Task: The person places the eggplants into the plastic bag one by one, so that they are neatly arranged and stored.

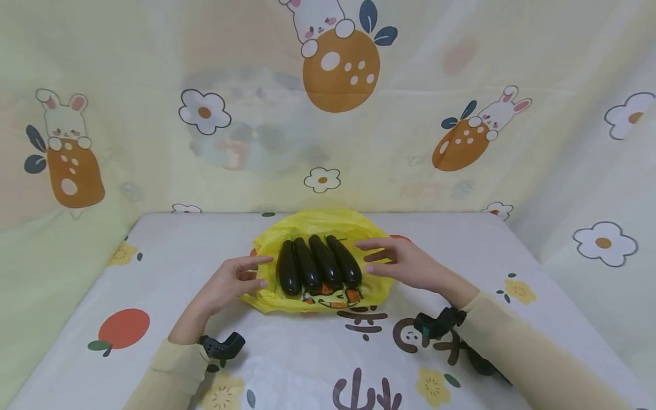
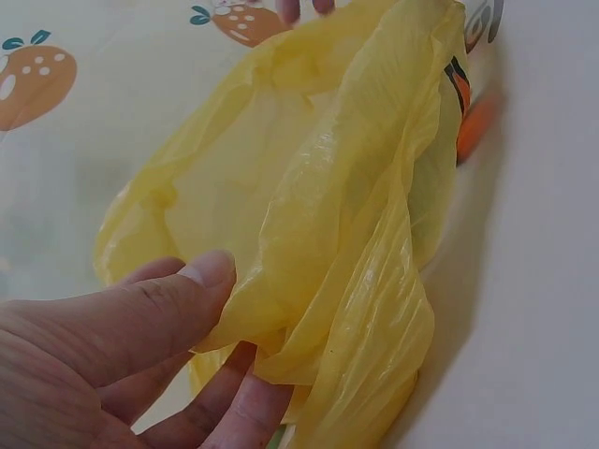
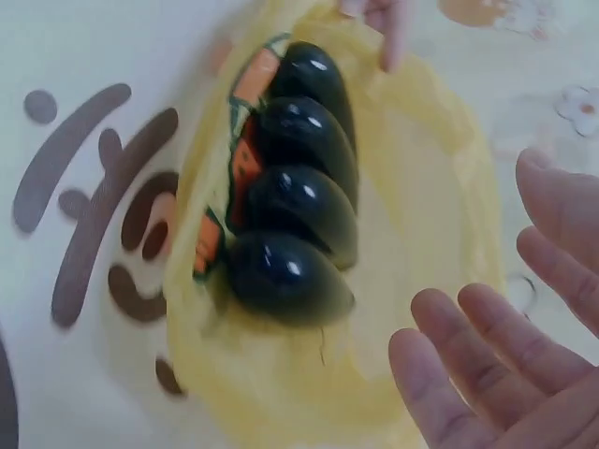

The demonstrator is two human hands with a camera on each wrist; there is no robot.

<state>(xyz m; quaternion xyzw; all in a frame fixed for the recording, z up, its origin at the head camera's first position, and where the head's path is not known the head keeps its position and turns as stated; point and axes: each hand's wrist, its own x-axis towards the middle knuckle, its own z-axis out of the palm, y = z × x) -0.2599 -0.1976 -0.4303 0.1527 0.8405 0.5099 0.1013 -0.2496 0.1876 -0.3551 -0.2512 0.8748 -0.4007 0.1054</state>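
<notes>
Several dark, glossy eggplants (image 1: pixel 319 263) lie side by side on a crumpled yellow plastic bag (image 1: pixel 376 290), rounded ends toward me. An orange and green print shows on the bag in front of them. My left hand (image 1: pixel 228 285) is at the bag's left edge, thumb and fingers apart; in the left wrist view the thumb (image 2: pixel 154 309) lies over the yellow plastic, and fingertips are partly hidden. To the right, my right hand (image 1: pixel 405 263) hovers by the bag's other edge with fingers spread and nothing held. The right wrist view shows its fingers (image 3: pixel 487 365) apart from the eggplants (image 3: pixel 295 210).
A white printed cloth (image 1: pixel 287 364) covers the table. Behind it hangs a pale curtain (image 1: pixel 246 57) with rabbits and flowers, and similar cloth closes both sides. Black devices (image 1: pixel 222 345) are strapped at both wrists. A dark object (image 1: pixel 482 363) sits partly hidden under the right forearm.
</notes>
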